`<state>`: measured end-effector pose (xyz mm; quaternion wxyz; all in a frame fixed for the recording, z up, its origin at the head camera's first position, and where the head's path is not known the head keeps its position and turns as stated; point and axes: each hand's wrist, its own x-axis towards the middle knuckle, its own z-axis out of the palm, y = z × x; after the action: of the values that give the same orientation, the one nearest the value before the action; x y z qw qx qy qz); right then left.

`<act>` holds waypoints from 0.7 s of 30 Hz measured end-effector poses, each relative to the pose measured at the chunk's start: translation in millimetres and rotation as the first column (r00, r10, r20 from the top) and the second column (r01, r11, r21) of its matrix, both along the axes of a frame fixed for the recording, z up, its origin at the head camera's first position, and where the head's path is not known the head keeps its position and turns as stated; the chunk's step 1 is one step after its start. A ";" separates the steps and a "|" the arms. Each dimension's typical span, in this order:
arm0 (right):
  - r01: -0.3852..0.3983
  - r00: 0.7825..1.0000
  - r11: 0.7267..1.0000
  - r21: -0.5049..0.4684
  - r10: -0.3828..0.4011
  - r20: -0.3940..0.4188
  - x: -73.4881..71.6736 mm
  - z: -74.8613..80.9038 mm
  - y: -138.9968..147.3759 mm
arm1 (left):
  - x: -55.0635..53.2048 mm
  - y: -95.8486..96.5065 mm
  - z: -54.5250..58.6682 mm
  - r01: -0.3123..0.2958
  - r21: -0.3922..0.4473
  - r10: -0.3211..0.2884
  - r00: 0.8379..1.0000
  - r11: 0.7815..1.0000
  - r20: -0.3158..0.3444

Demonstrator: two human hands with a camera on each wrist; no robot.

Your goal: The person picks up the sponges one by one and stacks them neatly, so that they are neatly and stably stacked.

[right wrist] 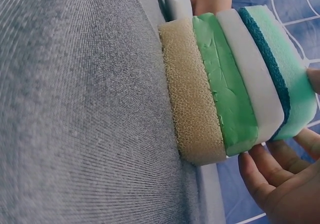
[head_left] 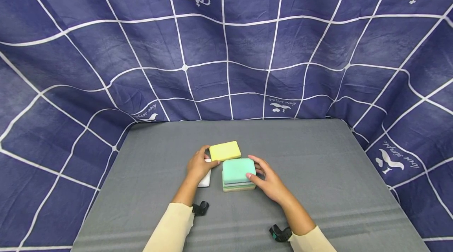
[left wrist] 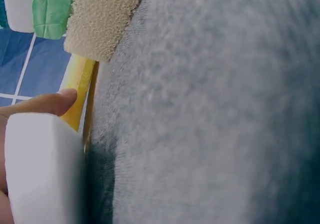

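A stack stands on the grey cloth: a porous tan sponge [right wrist: 192, 98] at the bottom, then a creased green block [right wrist: 225, 83], a white block [right wrist: 252, 78] and a mint-green sponge [head_left: 238, 170] with a dark teal layer. My right hand [head_left: 270, 183] holds the mint-green sponge by its right end, thumb at the near corner, while other fingers touch the stack's side. With my left hand [head_left: 199, 168] I pinch the left end of a yellow sponge [head_left: 225, 151] behind the stack. Another white block [left wrist: 42, 169] lies beneath that hand, partly hidden.
Grey cloth [head_left: 155, 157] covers the table. A blue curtain with white lines [head_left: 247, 47] hangs along the back and both sides. Black wrist devices [head_left: 200, 208] sit on both forearms.
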<state>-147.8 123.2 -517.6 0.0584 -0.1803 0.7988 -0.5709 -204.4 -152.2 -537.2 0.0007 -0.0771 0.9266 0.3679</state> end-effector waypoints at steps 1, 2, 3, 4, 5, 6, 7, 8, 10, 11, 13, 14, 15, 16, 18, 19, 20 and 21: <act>0.001 1.000 1.000 0.001 -0.001 0.006 0.2 0.8 -0.3 | 0.3 -0.4 -0.1 -0.004 0.019 0.004 1.000 1.000 -0.004; 0.002 1.000 1.000 0.002 -0.002 0.011 0.2 1.0 -0.4 | 0.6 -0.9 -0.2 -0.007 0.037 0.008 1.000 0.999 -0.007; 0.002 1.000 1.000 0.001 -0.002 0.017 0.2 1.3 -0.5 | 1.0 -1.2 -0.4 -0.009 0.055 0.010 1.000 0.998 -0.012; 0.004 1.000 1.000 0.001 -0.004 0.023 0.2 1.6 -0.6 | 1.3 -1.6 -0.3 -0.012 0.073 0.013 1.000 0.997 -0.018; 0.003 1.000 1.000 0.001 -0.003 0.026 0.2 1.4 -0.5 | 1.8 -2.0 0.0 -0.011 0.087 0.014 0.999 0.996 -0.030; 0.002 1.000 1.000 0.001 -0.002 0.027 0.3 1.3 -0.3 | 2.2 -2.3 0.1 -0.012 0.102 0.016 0.999 0.995 -0.042; 0.001 1.000 1.000 0.001 -0.001 0.027 0.4 1.1 -0.4 | 2.8 -2.6 0.7 -0.015 0.119 0.022 0.998 0.993 -0.055; 0.001 1.000 1.000 0.001 -0.001 0.027 0.5 0.7 -0.2 | 3.5 -3.0 1.0 -0.017 0.140 0.026 0.997 0.990 -0.067; 0.000 1.000 1.000 0.003 0.000 0.026 0.7 0.4 -0.1 | 4.9 -4.0 1.7 -0.021 0.183 0.039 0.995 0.983 -0.094; 0.000 1.000 1.000 0.004 0.000 0.025 0.7 0.2 0.0 | 5.7 -4.4 2.3 -0.021 0.204 0.044 0.993 0.979 -0.106; 0.002 1.000 1.000 0.007 -0.002 0.025 0.9 0.1 0.3 | 7.5 -4.9 3.7 -0.023 0.251 0.054 0.992 0.968 -0.118; 0.003 1.000 1.000 0.008 -0.003 0.027 0.9 0.3 0.4 | 8.3 -5.1 4.4 -0.021 0.267 0.055 0.991 0.964 -0.120; 0.004 1.000 1.000 0.008 -0.004 0.030 0.9 0.4 0.5 | 9.0 -5.2 5.1 -0.021 0.275 0.058 0.990 0.961 -0.126; 0.004 0.999 1.000 0.008 -0.004 0.032 0.9 0.7 0.6 | 9.8 -5.3 6.0 -0.022 0.285 0.060 0.990 0.958 -0.127; 0.004 1.000 1.000 0.006 -0.004 0.029 1.1 1.1 0.7 | 11.0 -5.4 7.7 -0.027 0.290 0.066 0.990 0.957 -0.127; 0.003 1.000 1.000 0.006 -0.003 0.030 1.2 1.4 0.7 | 11.4 -5.4 8.4 -0.033 0.289 0.072 0.990 0.957 -0.125; 0.002 1.000 1.000 0.004 -0.002 0.027 1.3 1.6 0.7 | 11.8 -5.5 8.9 -0.038 0.286 0.076 0.989 0.957 -0.124; -0.001 1.000 1.000 0.005 0.001 0.021 1.4 1.5 0.6 | 12.5 -5.6 9.4 -0.044 0.286 0.081 0.989 0.957 -0.120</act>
<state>-146.4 123.8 -516.1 0.0673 -0.1748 0.7994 -0.5709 -191.9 -157.9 -527.8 -0.0607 -0.0812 0.8597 0.5007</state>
